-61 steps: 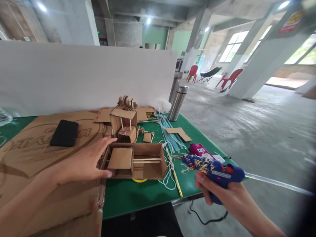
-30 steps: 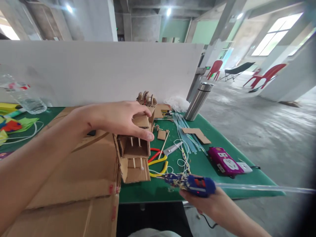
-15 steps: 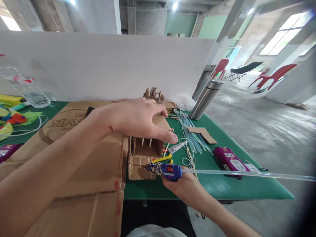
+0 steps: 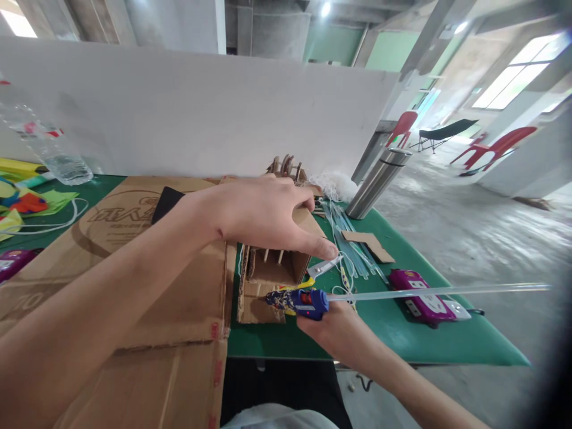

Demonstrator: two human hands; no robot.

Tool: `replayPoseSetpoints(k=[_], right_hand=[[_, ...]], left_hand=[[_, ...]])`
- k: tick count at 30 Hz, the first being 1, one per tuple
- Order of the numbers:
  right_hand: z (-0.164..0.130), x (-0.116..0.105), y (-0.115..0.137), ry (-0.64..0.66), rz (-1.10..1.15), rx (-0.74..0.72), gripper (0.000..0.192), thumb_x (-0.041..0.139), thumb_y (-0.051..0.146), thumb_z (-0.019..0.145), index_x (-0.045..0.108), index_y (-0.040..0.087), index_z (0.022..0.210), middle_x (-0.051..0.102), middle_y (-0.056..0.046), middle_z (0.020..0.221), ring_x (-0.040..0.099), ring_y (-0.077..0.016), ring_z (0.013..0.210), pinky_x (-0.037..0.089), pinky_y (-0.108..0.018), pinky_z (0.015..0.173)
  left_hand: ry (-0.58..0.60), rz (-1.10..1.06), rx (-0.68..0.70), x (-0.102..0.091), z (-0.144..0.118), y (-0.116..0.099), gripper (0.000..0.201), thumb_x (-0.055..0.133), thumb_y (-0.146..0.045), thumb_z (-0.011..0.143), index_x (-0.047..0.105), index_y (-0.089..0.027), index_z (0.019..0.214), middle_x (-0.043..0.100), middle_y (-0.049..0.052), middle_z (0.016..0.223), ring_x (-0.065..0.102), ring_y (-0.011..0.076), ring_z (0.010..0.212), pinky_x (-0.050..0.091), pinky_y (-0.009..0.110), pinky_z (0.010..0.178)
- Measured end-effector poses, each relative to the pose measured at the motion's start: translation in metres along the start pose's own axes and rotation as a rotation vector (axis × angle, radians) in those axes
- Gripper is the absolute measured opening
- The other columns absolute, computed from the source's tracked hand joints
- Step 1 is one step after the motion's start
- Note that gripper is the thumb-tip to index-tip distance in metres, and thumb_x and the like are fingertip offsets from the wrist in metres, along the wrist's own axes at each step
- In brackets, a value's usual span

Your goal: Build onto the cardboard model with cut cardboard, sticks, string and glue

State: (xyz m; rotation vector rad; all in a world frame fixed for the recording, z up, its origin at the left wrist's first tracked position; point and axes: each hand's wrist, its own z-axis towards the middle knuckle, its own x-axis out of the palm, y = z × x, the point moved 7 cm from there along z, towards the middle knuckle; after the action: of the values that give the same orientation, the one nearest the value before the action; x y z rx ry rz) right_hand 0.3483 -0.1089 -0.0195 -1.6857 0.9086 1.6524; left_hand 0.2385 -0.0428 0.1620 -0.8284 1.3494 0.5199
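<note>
My left hand (image 4: pixel 268 217) grips the top of a small cardboard model (image 4: pixel 268 280) that stands on the green table (image 4: pixel 402 333), thumb at its right side. My right hand (image 4: pixel 330 325) holds a blue glue gun (image 4: pixel 301 301) with its nozzle pointing left at the lower front of the model. A long clear glue stick (image 4: pixel 438 291) juts out of the gun's back to the right.
A large flat cardboard sheet (image 4: pixel 134 310) covers the table's left, with a black phone (image 4: pixel 165 202) on it. A steel flask (image 4: pixel 378 182), clear glue sticks (image 4: pixel 351 241), a purple power strip (image 4: pixel 422 298), a cardboard scrap (image 4: pixel 369 244) and a water bottle (image 4: pixel 53 161) lie around. A white board (image 4: pixel 201 113) stands behind.
My left hand rose from the open box to grip the upturned model from above. My right hand brought the glue gun in from the right until its nozzle reached the model's front.
</note>
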Motion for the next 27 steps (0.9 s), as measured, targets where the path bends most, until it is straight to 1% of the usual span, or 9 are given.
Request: replayPoseSetpoints(k=[2, 7, 9, 13, 17, 22, 25, 27], right_hand=[[0.000, -0.001, -0.002, -0.013, 0.017, 0.007, 0.034, 0.050, -0.001, 0.069, 0.074, 0.023, 0.072, 0.070, -0.003, 0.065, 0.064, -0.0206, 0.066, 0.038, -0.027, 0.058], [0.002, -0.008, -0.005, -0.042, 0.176, 0.047, 0.027, 0.050, 0.004, 0.070, 0.069, 0.023, 0.065, 0.067, -0.002, 0.061, 0.061, -0.0178, 0.061, 0.037, -0.026, 0.056], [0.002, -0.008, -0.004, -0.030, 0.177, 0.044, 0.027, 0.049, 0.004, 0.070, 0.068, 0.023, 0.065, 0.066, -0.002, 0.060, 0.060, -0.0175, 0.059, 0.035, -0.026, 0.054], [0.001, -0.007, -0.003, -0.028, 0.130, 0.007, 0.027, 0.051, 0.003, 0.069, 0.068, 0.023, 0.063, 0.062, -0.001, 0.055, 0.058, -0.0181, 0.058, 0.031, -0.027, 0.054], [0.001, -0.005, 0.001, -0.045, 0.027, -0.068, 0.028, 0.053, 0.000, 0.068, 0.069, 0.022, 0.064, 0.063, -0.001, 0.056, 0.056, -0.0171, 0.056, 0.026, -0.028, 0.053], [0.000, -0.006, 0.008, -0.130, -0.132, -0.197, 0.024, 0.056, 0.000, 0.068, 0.067, 0.020, 0.063, 0.058, 0.001, 0.050, 0.048, -0.0140, 0.048, 0.015, -0.030, 0.050], [-0.001, -0.008, 0.009, -0.179, -0.134, -0.226, 0.023, 0.057, 0.000, 0.071, 0.066, 0.019, 0.063, 0.058, 0.001, 0.052, 0.047, -0.0126, 0.047, 0.015, -0.030, 0.050], [-0.001, -0.008, 0.009, -0.169, -0.140, -0.230, 0.023, 0.058, 0.000, 0.071, 0.067, 0.019, 0.064, 0.060, 0.000, 0.053, 0.048, -0.0128, 0.048, 0.016, -0.029, 0.051]], left_hand=[[-0.002, 0.006, -0.003, 0.000, 0.000, 0.000, 0.075, 0.056, -0.078, 0.070, 0.060, -0.028, 0.125, 0.062, 0.006, 0.132, 0.053, 0.0355, 0.122, 0.041, 0.047, 0.099], [-0.006, 0.004, -0.006, -0.001, -0.001, 0.001, 0.073, 0.056, -0.077, 0.071, 0.061, -0.028, 0.124, 0.062, 0.006, 0.132, 0.053, 0.0351, 0.122, 0.042, 0.045, 0.098], [-0.009, 0.006, 0.001, 0.000, -0.001, 0.001, 0.073, 0.055, -0.078, 0.071, 0.062, -0.027, 0.123, 0.063, 0.007, 0.129, 0.055, 0.0351, 0.119, 0.042, 0.046, 0.098], [-0.018, 0.000, -0.005, 0.000, -0.001, 0.003, 0.073, 0.056, -0.080, 0.070, 0.063, -0.028, 0.120, 0.064, 0.006, 0.124, 0.055, 0.0338, 0.117, 0.042, 0.046, 0.098], [-0.013, 0.007, -0.013, 0.000, -0.003, 0.003, 0.073, 0.055, -0.079, 0.071, 0.063, -0.028, 0.122, 0.064, 0.006, 0.126, 0.054, 0.0328, 0.117, 0.041, 0.046, 0.098], [0.032, 0.000, 0.013, -0.002, -0.006, 0.000, 0.077, 0.049, -0.080, 0.072, 0.061, -0.026, 0.126, 0.061, 0.008, 0.132, 0.052, 0.0324, 0.122, 0.041, 0.043, 0.098], [0.026, 0.002, 0.021, -0.003, -0.006, 0.000, 0.074, 0.050, -0.075, 0.073, 0.060, -0.025, 0.127, 0.061, 0.009, 0.133, 0.052, 0.0323, 0.123, 0.042, 0.043, 0.098], [0.021, 0.006, 0.027, -0.003, -0.006, 0.000, 0.070, 0.050, -0.071, 0.074, 0.060, -0.025, 0.127, 0.062, 0.008, 0.133, 0.053, 0.0321, 0.122, 0.042, 0.043, 0.097]])
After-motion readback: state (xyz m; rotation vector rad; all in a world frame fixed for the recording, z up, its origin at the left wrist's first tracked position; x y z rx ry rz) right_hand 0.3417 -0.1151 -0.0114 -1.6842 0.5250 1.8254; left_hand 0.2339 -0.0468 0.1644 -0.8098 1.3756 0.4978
